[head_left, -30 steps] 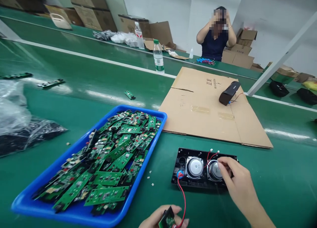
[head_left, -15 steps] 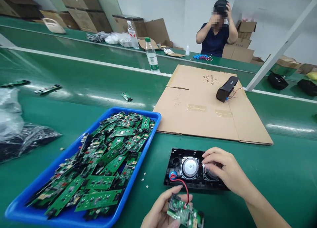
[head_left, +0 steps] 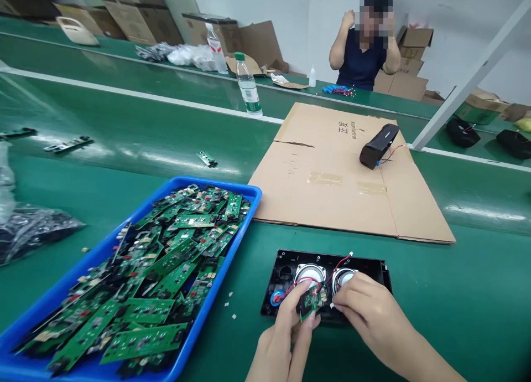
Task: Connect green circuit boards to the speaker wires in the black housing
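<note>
My left hand (head_left: 286,329) is closed on a green circuit board (head_left: 312,303), held tilted above the near side of a black speaker housing (head_left: 286,260). Red wires run from the board to a blue cylindrical part (head_left: 277,298) at the housing's left end. Two round speakers sit in the housing, a left one (head_left: 309,270) and a right one (head_left: 341,277), both partly covered by my hands. My right hand (head_left: 365,304) pinches a small white wire plug (head_left: 332,305) close to the board's right edge. Another white plug (head_left: 350,254) on a thin wire sticks up between the speakers.
A blue tray (head_left: 224,266) piled with circuit boards stands at left. Behind the housing lies a flat cardboard sheet (head_left: 327,205) bearing a black speaker (head_left: 378,145). A water bottle (head_left: 249,88) stands farther back. Across the bench is another person (head_left: 359,61).
My left hand has lifted the circuit board up and over the housing. My right hand has shifted down, bringing a plug beside the board. The view has turned slightly.
</note>
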`<control>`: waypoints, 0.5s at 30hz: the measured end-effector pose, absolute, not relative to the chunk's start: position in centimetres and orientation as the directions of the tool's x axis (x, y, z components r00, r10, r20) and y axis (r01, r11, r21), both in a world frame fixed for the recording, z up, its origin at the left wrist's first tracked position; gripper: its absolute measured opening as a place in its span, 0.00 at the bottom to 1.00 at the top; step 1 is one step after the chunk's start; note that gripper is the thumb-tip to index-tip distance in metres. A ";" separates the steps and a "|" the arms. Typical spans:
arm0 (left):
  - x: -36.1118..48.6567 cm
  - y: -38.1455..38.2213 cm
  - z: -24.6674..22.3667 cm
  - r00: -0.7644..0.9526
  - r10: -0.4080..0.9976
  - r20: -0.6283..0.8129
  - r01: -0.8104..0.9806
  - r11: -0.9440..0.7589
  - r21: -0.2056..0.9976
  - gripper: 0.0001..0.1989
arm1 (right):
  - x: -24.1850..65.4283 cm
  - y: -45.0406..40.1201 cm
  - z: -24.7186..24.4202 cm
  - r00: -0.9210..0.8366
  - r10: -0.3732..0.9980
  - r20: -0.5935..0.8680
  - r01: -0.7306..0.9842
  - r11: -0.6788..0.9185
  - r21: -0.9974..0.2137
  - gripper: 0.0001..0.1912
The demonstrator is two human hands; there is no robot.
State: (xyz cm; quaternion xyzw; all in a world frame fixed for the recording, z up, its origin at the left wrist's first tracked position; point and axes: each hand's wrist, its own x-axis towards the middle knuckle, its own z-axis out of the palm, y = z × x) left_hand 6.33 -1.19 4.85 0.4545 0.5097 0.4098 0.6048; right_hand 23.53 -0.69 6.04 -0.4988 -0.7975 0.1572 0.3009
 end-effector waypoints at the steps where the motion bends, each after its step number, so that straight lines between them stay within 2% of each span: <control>1: 6.3 -1.1 4.8 0.148 0.957 -0.250 -0.038 0.258 0.965 0.24 | 23.4 -0.7 5.9 -0.315 0.885 0.341 0.724 0.457 -0.517 0.14; 6: 6.4 -0.9 4.7 0.174 0.951 -0.256 -0.067 0.271 0.960 0.25 | 22.8 -0.7 5.5 -0.303 0.870 0.389 0.766 0.465 -0.443 0.16; 15: 6.8 -1.0 4.1 0.158 0.973 -0.168 -0.028 0.174 0.984 0.16 | 22.4 -1.2 5.2 -0.323 0.829 0.456 0.812 0.490 -0.316 0.15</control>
